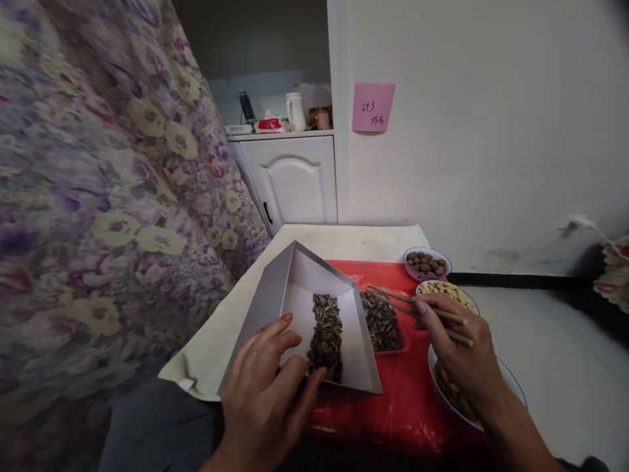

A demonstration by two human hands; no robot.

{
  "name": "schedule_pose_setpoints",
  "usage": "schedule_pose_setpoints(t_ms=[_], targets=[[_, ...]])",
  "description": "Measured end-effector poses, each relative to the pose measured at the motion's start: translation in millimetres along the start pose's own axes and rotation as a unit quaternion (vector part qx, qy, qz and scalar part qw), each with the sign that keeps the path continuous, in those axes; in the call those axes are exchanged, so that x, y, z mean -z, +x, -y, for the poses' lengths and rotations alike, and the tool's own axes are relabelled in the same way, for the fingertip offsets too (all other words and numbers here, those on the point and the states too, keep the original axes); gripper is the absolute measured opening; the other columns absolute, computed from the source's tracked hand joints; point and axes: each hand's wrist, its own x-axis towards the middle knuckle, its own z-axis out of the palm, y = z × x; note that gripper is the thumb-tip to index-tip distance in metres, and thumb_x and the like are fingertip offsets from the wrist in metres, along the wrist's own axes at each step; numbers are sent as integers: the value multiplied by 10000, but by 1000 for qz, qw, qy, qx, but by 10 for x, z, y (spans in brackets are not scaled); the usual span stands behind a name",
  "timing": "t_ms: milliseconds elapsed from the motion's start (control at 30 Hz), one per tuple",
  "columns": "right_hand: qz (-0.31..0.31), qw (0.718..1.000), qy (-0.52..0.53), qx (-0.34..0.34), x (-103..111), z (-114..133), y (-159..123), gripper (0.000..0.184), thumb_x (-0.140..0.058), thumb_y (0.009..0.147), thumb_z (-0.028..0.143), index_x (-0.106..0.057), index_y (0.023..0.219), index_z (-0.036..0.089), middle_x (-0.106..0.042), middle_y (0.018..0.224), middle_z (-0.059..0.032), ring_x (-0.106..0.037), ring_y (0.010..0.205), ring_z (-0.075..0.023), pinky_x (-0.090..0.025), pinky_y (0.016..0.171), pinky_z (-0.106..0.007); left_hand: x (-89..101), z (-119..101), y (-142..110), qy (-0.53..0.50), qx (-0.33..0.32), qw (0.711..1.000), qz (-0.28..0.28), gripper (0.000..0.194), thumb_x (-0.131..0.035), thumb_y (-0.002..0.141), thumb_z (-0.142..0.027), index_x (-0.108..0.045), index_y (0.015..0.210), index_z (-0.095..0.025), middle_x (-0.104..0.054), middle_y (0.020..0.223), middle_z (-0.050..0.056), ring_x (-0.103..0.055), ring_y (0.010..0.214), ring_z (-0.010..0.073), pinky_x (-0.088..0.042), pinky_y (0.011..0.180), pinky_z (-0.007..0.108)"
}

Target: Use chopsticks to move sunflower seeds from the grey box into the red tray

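My right hand (459, 351) is closed around a pair of wooden chopsticks (400, 301). Their tips are over a shallow clear tray (405, 342) of sunflower seeds (381, 321); I cannot tell whether a seed is between them. Left of the tray, a grey-white open box (303, 278) holds a strip of sunflower seeds (326, 334) along its floor. My left hand (268, 383) lies over the box's near left side with its fingers apart. Its thumb reaches the near end of the seed strip; whether it touches the seeds is unclear.
Along the right edge stand bowls of round brown nuts (425, 263), peanuts (445, 290) and brown nuts (452, 387) partly hidden by my right hand. Red plastic (373, 416) covers part of the cream-topped table (354, 239). A floral curtain (162, 196) hangs at left.
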Motion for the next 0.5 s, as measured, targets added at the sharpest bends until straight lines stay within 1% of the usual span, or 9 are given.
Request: schedule_pose_setpoints(t_ms=[133, 200, 300, 400, 500], targets=[[43, 999, 10, 26, -167, 37, -13, 122, -555, 945, 234, -674, 927, 214, -672, 833, -22, -653, 718, -169, -504, 674, -277, 1, -2, -1, -1, 2, 1000, 2, 154, -694, 777, -163, -548, 733, -183, -620, 988, 94, -578, 1149, 325, -461, 904, 471], [67, 997, 22, 35, -303, 32, -32, 136, -536, 951, 226, -664, 910, 207, -657, 800, -20, -638, 701, -164, -492, 663, -275, 5, -10, 3, -5, 2, 1000, 2, 150, -696, 775, -158, -552, 738, -180, -619, 990, 96, -579, 1144, 326, -462, 903, 471], [99, 993, 48, 28, -529, -38, -80, 158, -508, 959, 214, -660, 918, 198, -649, 790, -25, -632, 684, -162, -485, 641, -274, 12, -24, 12, -9, 5, 1000, -1, 149, -692, 777, -151, -552, 735, -180, -619, 988, 95, -579, 1143, 322, -459, 910, 469], [109, 992, 54, 38, -718, -139, -132, 165, -504, 949, 184, -668, 932, 194, -647, 783, -27, -635, 693, -164, -489, 661, -278, 13, -33, 19, -11, 6, 1000, -1, 153, -690, 781, -153, -550, 724, -180, -621, 988, 94, -581, 1138, 319, -455, 915, 465], [104, 992, 48, 52, -821, -208, -166, 168, -509, 943, 168, -674, 955, 194, -655, 803, -33, -647, 742, -173, -492, 695, -282, 13, -35, 22, -12, 8, 1000, -3, 159, -696, 777, -149, -551, 718, -178, -624, 981, 95, -582, 1137, 321, -455, 910, 457]])
